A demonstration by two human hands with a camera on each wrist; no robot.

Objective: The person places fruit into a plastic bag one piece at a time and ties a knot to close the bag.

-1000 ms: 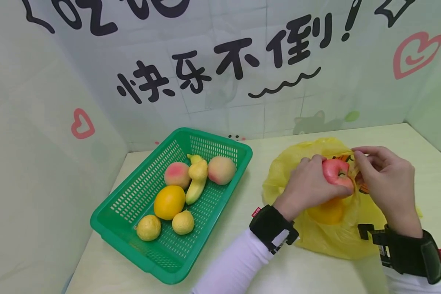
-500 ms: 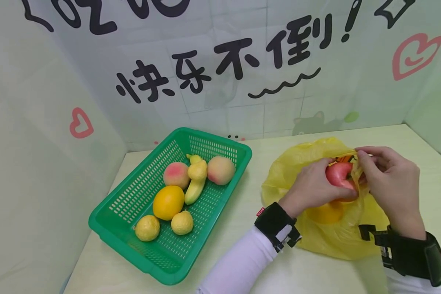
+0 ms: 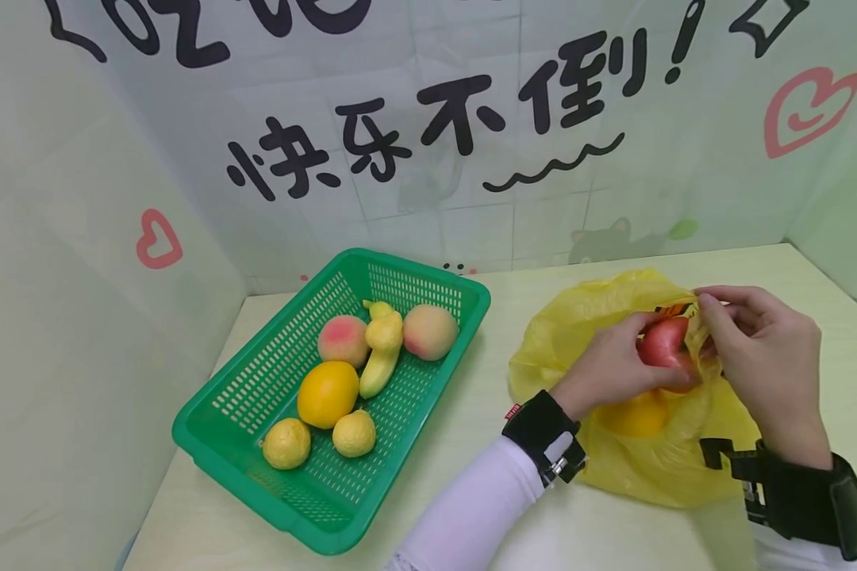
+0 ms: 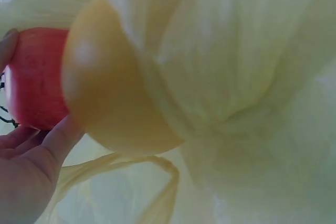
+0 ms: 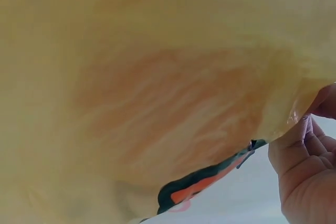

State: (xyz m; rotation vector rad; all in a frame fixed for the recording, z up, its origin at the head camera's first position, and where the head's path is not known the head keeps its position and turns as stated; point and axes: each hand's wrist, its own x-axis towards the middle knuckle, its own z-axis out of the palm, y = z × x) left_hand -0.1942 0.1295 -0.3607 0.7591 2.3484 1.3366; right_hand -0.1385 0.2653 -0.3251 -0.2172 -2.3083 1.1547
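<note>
Okay, counting everything here. Two bare hands, both busy. The left hand (image 3: 607, 365) has one glossy red round apple (image 3: 662, 342) between thumb and fingers, right at the mouth of one thin yellow plastic bag (image 3: 553, 337). The right hand (image 3: 774, 361) is pinched narrow on the bag's edge, just beside the apple, near a patch of orange-and-black print.

There's one round yellow-orange fruit (image 3: 634, 415) showing through the plastic, below the apple in the head view. On the left wrist cam it overlaps the apple; can't tell if they're actually touching. Can't tell if more is hidden in there either.

Well off to the left on the pale wooden-looking table (image 3: 486, 365) sits one green slotted plastic basket (image 3: 246, 496). Inside: two fuzzy pinkish peaches, one further left (image 3: 343, 340) and one near the right wall (image 3: 431, 331), one smooth yellow-orange oval fruit (image 3: 327, 394), two small bumpy lemon-like yellow fruits (image 3: 354, 433), plus a long yellow shape (image 3: 380, 377) with a knobbly lump up top, between the peaches. No idea whether that's one piece or two.

Also two black wrist straps (image 3: 543, 436), one per arm.
</note>
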